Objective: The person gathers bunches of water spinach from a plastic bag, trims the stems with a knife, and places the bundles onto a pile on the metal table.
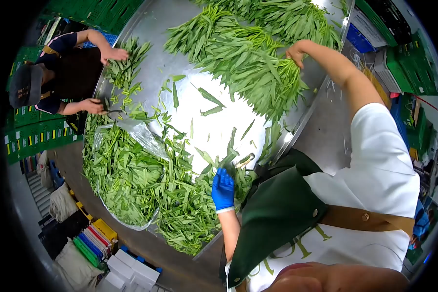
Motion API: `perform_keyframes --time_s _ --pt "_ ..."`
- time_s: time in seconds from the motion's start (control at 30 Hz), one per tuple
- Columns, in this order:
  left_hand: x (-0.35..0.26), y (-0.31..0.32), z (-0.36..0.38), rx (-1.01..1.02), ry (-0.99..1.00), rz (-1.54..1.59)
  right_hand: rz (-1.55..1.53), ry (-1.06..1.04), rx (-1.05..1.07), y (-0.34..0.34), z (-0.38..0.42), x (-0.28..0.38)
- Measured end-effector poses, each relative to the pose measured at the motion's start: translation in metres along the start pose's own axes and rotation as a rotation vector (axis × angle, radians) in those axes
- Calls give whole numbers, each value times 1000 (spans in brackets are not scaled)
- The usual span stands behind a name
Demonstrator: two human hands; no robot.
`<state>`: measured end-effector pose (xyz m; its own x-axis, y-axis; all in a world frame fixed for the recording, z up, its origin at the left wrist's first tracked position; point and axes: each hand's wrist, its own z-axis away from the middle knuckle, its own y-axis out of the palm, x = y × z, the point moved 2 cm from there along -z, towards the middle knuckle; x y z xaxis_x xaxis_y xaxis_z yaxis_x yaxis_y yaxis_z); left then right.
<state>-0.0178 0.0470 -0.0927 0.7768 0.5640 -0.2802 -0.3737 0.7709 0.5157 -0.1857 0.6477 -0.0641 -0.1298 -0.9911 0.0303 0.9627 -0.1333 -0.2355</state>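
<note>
My left hand (223, 191), in a blue glove, is held over the near edge of the greens with its fingers stretched out and nothing visible in it. Loose leaves and a few cut pieces (245, 160) lie just beyond its fingertips. At the upper right, my bare right hand (296, 53) is closed around the stems of a bunch of long-leaved greens (270, 80), whose leaves fan out over the metal table (153, 24). More bunches (297, 22) lie beside and behind it.
A large heap of loose greens (126, 170) with clear plastic (143, 136) covers the lower left. Across the table, a co-worker (68, 73) has both hands at a small pile (126, 63), one near a dark tool. Green crates (416, 68) stand at right.
</note>
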Motion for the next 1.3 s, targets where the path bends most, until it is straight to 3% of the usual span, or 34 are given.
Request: perform_keyframes --time_s 0.1,0.23,0.27,0.37,0.5,0.57,0.7,0.8,0.83,0.9,0.97,1.0,1.03,1.1,1.17,1.27,1.3 --pt "3 5 2 -50 5 -72 -106 -3 -73 -4 -12 -17" --pt "1 0 -6 -88 -12 -136 20 52 -71 -18 -19 -33" --pt "-1 9 -6 -135 -29 -164 -59 -27 -277 -9 -26 -45" --pt "-9 14 -13 -68 24 -329 282 -284 -570 -6 -42 -63" --pt "-26 8 -12 -76 130 -369 236 57 -1072 15 22 -33" --pt "-44 3 -3 -116 259 -385 251 -86 -1287 35 62 23" --pt "-101 -62 2 -463 749 -750 -147 -574 -1066 102 91 166" --pt "-148 -56 18 -593 1233 -1248 -39 -842 -928 151 64 258" --pt "-163 -48 22 -619 1062 -1367 25 -929 -923 163 51 288" --pt "-183 -45 9 -551 1294 -1684 4 -1032 -945 176 33 346" --pt "-190 -33 0 -627 1240 -1951 -71 -1077 -852 180 33 400" --pt "-190 -37 -11 -688 1062 -2071 31 -1123 -847 183 29 422" --pt "-189 -42 -16 -756 1090 -2210 88 -1125 -829 184 29 437" --pt "-189 -51 -28 -778 797 -2230 204 -1122 -787 189 30 459" --pt "-186 -58 -23 -665 916 -2305 222 -1085 -778 194 32 466" --pt "-189 -72 -4 -479 1080 -2004 199 -1046 -734 194 38 470" --pt "-193 -76 7 -392 1220 -1946 190 -1051 -880 186 54 479"
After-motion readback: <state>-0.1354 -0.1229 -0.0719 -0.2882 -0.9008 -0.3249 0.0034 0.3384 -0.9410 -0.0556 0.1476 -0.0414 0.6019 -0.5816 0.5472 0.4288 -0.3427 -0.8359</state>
